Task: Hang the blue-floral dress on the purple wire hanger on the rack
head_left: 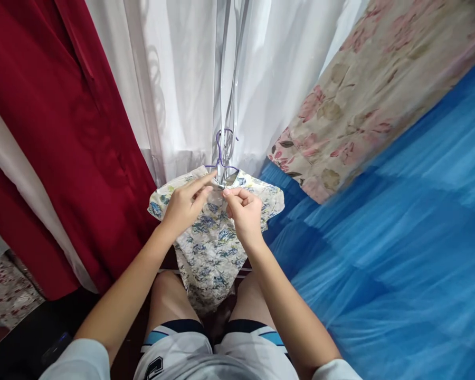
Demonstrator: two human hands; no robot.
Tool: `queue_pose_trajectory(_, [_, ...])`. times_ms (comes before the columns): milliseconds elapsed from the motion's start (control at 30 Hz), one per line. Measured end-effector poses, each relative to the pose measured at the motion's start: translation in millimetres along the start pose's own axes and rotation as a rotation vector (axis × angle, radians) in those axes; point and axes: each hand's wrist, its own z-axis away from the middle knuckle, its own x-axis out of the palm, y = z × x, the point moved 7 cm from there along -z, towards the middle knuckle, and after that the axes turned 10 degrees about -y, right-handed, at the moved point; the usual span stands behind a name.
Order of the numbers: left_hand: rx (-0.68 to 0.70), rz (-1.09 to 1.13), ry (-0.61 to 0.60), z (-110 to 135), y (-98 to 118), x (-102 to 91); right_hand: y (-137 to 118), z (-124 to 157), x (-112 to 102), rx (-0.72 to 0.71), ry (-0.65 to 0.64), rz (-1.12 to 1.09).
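Observation:
A short-sleeved white garment with a blue and yellow floral print (216,248) hangs in front of me on a purple hanger (218,153). My right hand (245,211) pinches at the front of its neckline with thumb and forefinger; a small dark bit shows at the fingertips. Over the left side of the neckline, my left hand (187,203) has its forefinger and thumb stretched out and apart, with nothing seen between them. Pale ribbons (224,79) run down from above to the hanger. The garment's lower end drops between my knees.
White drapes (182,79) hang behind the hanger. Dark red cloth (63,132) is on the left. To the right hang a pink floral fabric (340,121) and layered blue tulle (399,237). A black surface (27,338) lies at lower left.

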Motion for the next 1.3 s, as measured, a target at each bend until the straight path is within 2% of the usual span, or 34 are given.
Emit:
queue_pose_trajectory(67, [0.067, -0.041, -0.071, -20.8, 6.5, 7.0, 0.6, -1.4, 1.5, 0.001, -0.029, 0.064])
queue_pose_trajectory(133, [0.083, -0.027, -0.056, -28.9, 6.5, 10.7, 6.2, -2.1, 0.9, -0.028, -0.036, 0.139])
queue_pose_trajectory(200, [0.044, 0.062, 0.064, -27.9, -4.3, 1.7, 19.5, 0.1, -0.6, -0.025, -0.039, 0.213])
queue_pose_trajectory(233, [0.015, 0.112, 0.162, -24.5, -14.1, -9.0, 28.4, 2.7, -1.4, -0.001, -0.045, 0.238])
queue_pose_trajectory(367, [-0.077, 0.163, 0.661, 7.0, -73.2, -74.0, 56.0, 24.2, -0.6, 0.120, -0.112, 0.248])
queue_pose_trajectory(433, [-0.179, 0.293, 0.872, 29.7, -115.9, -93.7, 58.3, 37.1, 3.9, 0.134, -0.157, 0.236])
queue_pose_trajectory(467, [-0.296, 0.429, 0.947, 42.1, -141.2, -92.8, 58.7, 42.6, 6.9, 0.140, -0.182, 0.223])
queue_pose_trajectory(533, [-0.554, 0.699, 0.987, 64.7, -181.9, -67.9, 61.0, 51.2, 10.9, 0.158, -0.215, 0.182])
queue_pose_trajectory(600, [-0.742, 0.860, 0.898, 81.7, -198.4, -27.1, 68.5, 57.6, 7.1, 0.184, -0.207, 0.125])
queue_pose_trajectory(667, [-0.802, 0.927, 0.754, 91.8, -192.6, 12.8, 80.8, 65.8, -8.1, 0.223, -0.142, 0.104])
queue_pose_trajectory(767, [-0.805, 1.024, 0.527, 96.8, -156.2, 59.9, 94.8, 86.4, -42.4, 0.244, 0.019, 0.214])
queue_pose_trajectory(867, [-0.641, 1.061, 0.257, 82.6, -94.2, 83.8, 86.2, 107.8, -60.2, 0.149, 0.107, 0.404])
queue_pose_trajectory(900, [-0.568, 1.025, 0.166, 75.7, -72.0, 88.0, 81.7, 112.1, -57.4, 0.124, 0.068, 0.417])
queue_pose_trajectory(967, [-0.435, 0.868, 0.002, 63.6, -33.8, 94.8, 78.2, 116.1, -39.2, 0.148, -0.141, 0.315])
queue_pose_trajectory(1033, [-0.354, 0.714, -0.118, 58.5, -11.5, 103.6, 79.6, 119.8, -18.2, 0.258, -0.357, 0.120])
queue_pose_trajectory(1100, [-0.351, 0.709, -0.214, 63.7, -6.8, 116.7, 80.4, 122.4, -12.6, 0.368, -0.390, -0.052])
queue_pose_trajectory(1167, [-0.402, 0.837, -0.362, 79.6, -10.3, 135.3, 79.4, 124.3, -20.8, 0.462, -0.333, -0.163])
queue_pose_trajectory(1233, [-0.439, 0.939, -0.554, 102.1, -12.4, 152.5, 74.0, 126.6, -33.8, 0.551, -0.360, -0.190])
queue_pose_trajectory(1300, [-0.446, 0.890, -0.744, 125.4, -14.0, 162.8, 61.7, 124.4, -54.6, 0.588, -0.437, -0.093])
